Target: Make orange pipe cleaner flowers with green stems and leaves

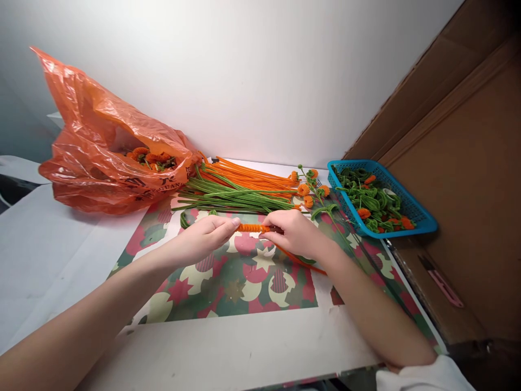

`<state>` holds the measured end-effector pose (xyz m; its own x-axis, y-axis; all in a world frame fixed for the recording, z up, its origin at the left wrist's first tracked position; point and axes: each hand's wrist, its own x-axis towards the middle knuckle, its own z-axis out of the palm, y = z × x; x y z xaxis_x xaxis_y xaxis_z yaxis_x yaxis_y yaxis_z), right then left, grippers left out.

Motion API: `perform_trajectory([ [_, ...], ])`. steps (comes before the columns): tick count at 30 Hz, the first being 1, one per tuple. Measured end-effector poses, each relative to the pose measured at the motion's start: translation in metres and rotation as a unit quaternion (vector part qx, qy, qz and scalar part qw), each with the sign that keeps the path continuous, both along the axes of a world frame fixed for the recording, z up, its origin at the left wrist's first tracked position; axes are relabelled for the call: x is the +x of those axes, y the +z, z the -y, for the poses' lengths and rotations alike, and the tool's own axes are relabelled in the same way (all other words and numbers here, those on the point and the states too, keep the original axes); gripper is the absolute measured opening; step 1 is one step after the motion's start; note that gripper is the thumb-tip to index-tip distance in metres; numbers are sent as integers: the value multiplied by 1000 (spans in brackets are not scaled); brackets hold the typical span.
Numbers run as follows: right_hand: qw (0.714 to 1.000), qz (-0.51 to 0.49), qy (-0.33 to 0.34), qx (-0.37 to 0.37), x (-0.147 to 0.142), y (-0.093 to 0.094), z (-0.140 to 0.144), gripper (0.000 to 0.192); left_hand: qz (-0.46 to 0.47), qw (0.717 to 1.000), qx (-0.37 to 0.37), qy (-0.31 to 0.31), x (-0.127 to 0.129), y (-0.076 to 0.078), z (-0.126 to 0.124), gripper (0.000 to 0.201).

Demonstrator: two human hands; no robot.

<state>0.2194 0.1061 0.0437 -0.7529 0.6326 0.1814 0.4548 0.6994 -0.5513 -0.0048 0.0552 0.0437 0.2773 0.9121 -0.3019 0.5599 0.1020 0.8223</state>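
Between my two hands runs an orange pipe cleaner (pixel 252 228), wound in a tight coil; a thin dark rod seems to show at its right end. My left hand (pixel 209 236) is closed on the coil's left end, thumb on top. At the right end my right hand (pixel 295 233) pinches the coil, and a loose orange length trails below it toward the wrist. Just beyond the hands lie a bundle of green pipe cleaners (pixel 236 196) and straight orange pipe cleaners (pixel 248 175). Small orange pipe-cleaner blooms (pixel 303 189) sit at the bundles' right.
An orange plastic bag (pixel 101 184) holding orange pieces stands at the left. At the right, a blue basket (pixel 427 222) contains green and orange pipe-cleaner pieces. A pink utility knife (pixel 445 288) lies on cardboard beyond the table edge. Patterned paper (pixel 240 290) covers part of the white table.
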Motion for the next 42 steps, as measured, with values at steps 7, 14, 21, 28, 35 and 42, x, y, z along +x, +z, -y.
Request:
perform_trajectory([
  [7,998,-6,16,58,0,-3,2,8,-1,1000,5,-7,-1,0,2,53],
  [14,998,-11,11,61,0,-4,1,6,13,1000,2,0,-2,0,2,51],
  [21,995,-72,-25,-66,7,5,-6,14,143,990,-14,-4,-3,0,-3,53],
  [28,913,-271,-128,-276,6,11,-7,38,261,965,13,-5,-6,-6,-5,55],
  [35,904,-198,46,-376,11,22,-2,26,292,949,-33,-114,-12,-1,-1,56],
  [42,920,14,89,-382,22,35,0,23,78,961,-79,-253,-16,8,4,50],
])
